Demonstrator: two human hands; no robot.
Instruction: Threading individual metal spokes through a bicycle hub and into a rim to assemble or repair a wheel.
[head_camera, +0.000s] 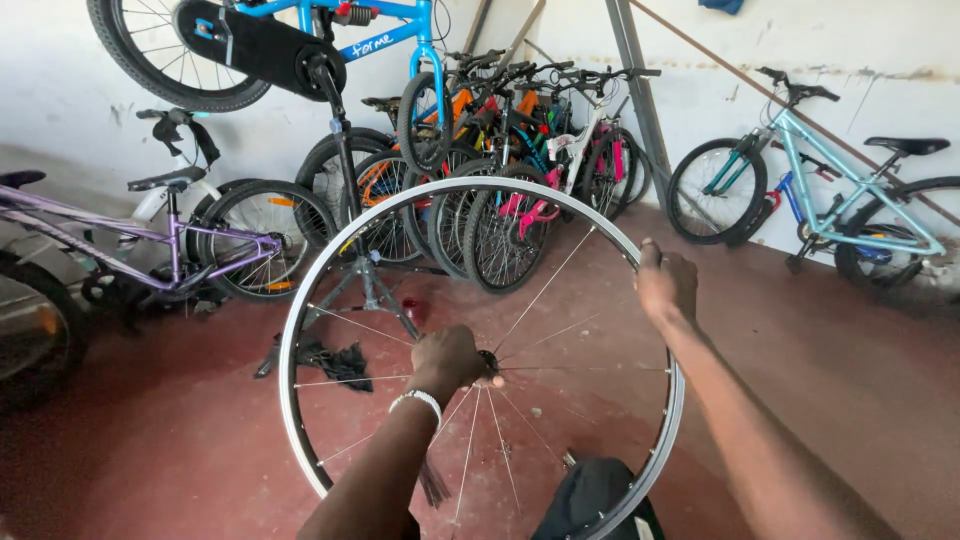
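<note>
Wheel (300, 330) work fills the near middle of the scene: a bare silver bicycle rim with thin spokes stands upright over the red floor (800, 360). The left hand (450, 355) is closed around the hub (489, 362) at the centre, while the right hand (665, 285) wraps its fingers over the rim's upper right edge. With 2 grips set this way, the wheel probably stays truest if the hub hand holds steady and the rim hand moves lightly. A black rag (335, 362) lies just beyond, by a repair stand (350, 200); parked bicycles (520, 170) line the far wall.
</note>
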